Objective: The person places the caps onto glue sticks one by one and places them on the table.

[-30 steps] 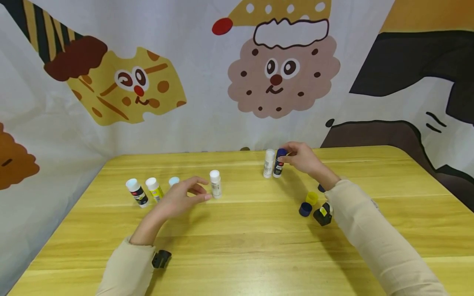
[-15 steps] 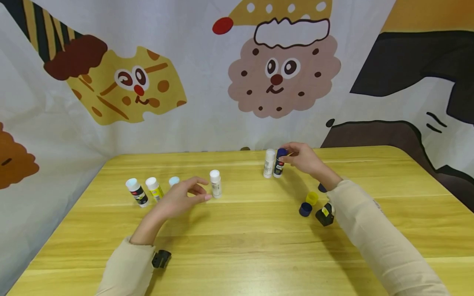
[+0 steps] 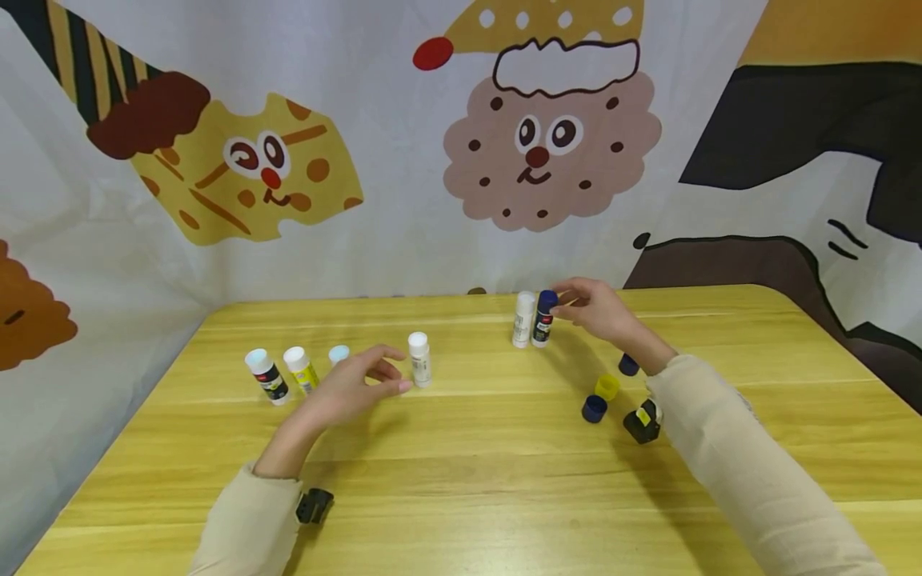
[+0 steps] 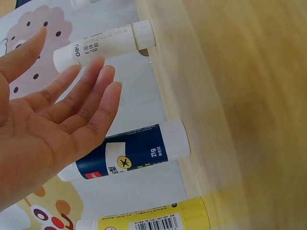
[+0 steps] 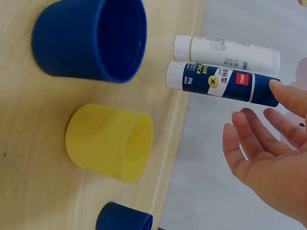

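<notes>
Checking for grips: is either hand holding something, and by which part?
Nothing appears held. The left hand is open beside a white glue stick; the right hand is open near the cap of the blue glue stick, contact unclear.

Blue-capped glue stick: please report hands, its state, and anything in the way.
Right hand at blue-capped glue stick, touch unclear. Left hand empty, near white glue stick. Blue-capped one upright; second white stick close alongside, possibly in the way.

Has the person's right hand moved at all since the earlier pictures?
Yes, slightly: in the head view, the right hand has shifted rightward, now covering less of the blue-capped glue stick, which stands where it did.
</notes>
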The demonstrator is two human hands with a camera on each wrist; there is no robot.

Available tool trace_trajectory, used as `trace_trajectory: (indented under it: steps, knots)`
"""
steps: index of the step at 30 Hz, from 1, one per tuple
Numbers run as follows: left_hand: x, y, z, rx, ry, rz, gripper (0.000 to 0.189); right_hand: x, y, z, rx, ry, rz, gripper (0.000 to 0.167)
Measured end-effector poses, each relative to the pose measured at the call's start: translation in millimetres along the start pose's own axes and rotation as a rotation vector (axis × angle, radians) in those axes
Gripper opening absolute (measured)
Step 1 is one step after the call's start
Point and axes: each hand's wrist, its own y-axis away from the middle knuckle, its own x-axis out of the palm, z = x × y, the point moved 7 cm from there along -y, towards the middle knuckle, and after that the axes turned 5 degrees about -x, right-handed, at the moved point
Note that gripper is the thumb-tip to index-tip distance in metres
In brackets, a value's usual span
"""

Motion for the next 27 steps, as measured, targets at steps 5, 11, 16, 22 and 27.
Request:
trace_trajectory:
  steps: [5, 11, 16, 22, 27]
  knots:
    - [0.4, 0.3, 0.0, -0.005, 0.004, 0.0, 0.041, -3.2, 3.7, -0.9, -0.01, 0.01, -0.005, 0.039]
    - [0.6, -0.2, 0.5, -0.008, -0.002, -0.004, 0.042, -6.7, 8.7, 2.6, -0.035, 0.03, -0.013, 0.037]
    - [1.2, 0.3, -0.5, -0.003, 0.007, 0.004, 0.043, -7.1, 13.0, 7.5, -0.05, 0.038, -0.013, 0.035]
    - [1.8, -0.2, -0.6, 0.004, 0.006, 0.003, 0.044, -6.8, 17.2, 13.0, -0.071, 0.041, -0.011, 0.034]
    - [1.5, -1.6, 0.7, 0.012, -0.001, -0.005, 0.044, -6.3, 20.6, 15.8, -0.078, 0.036, -0.003, 0.033]
